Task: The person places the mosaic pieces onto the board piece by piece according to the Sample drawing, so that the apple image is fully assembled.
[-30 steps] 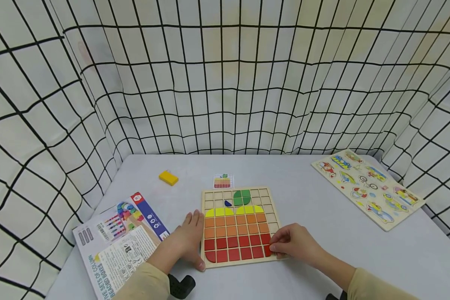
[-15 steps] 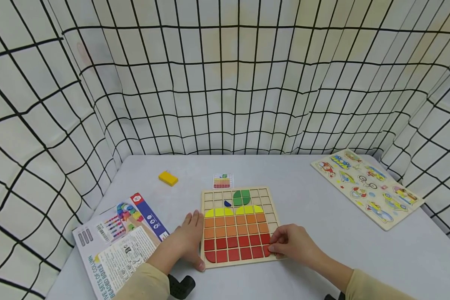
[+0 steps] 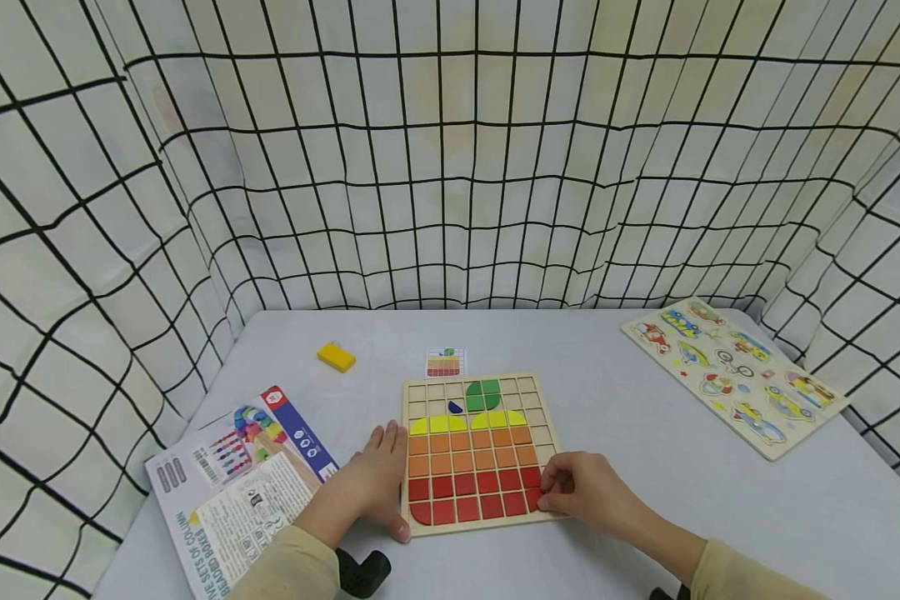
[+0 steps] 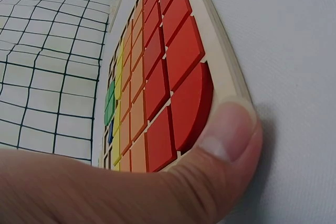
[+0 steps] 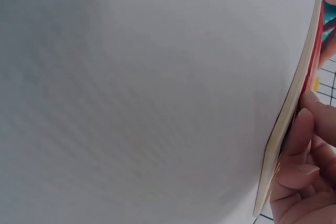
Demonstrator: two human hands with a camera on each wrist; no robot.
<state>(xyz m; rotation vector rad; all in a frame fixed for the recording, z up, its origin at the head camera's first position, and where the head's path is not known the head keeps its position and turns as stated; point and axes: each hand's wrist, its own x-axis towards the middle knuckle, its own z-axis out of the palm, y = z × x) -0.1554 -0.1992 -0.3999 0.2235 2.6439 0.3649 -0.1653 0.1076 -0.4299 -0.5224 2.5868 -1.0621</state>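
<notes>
A wooden grid board (image 3: 546,435) lies flat on the table, with red tiles (image 3: 467,483) in its lower rows, orange tiles (image 3: 472,461) above and a yellow row (image 3: 438,425) over those. Higher up sit green pieces (image 3: 483,395) and a small dark blue piece (image 3: 456,407). My left hand (image 3: 381,477) steadies the left edge, fingers straight, its thumb (image 4: 231,129) on the corner beside a rounded red tile (image 4: 191,111). At the lower right, my right hand (image 3: 587,490) pinches the end red tile (image 3: 532,500) with curled fingers; the fingertips partly cover it.
Behind the board lies a small pattern card (image 3: 446,362), with a yellow block (image 3: 337,357) farther left. A printed box (image 3: 240,492) is by my left forearm. At the right back rests a picture puzzle board (image 3: 735,375). Black netting (image 3: 450,179) encloses the table.
The red tile at the lower right corner has settled lower into its cell. My right hand has shifted slightly; the left hand stays in place.
</notes>
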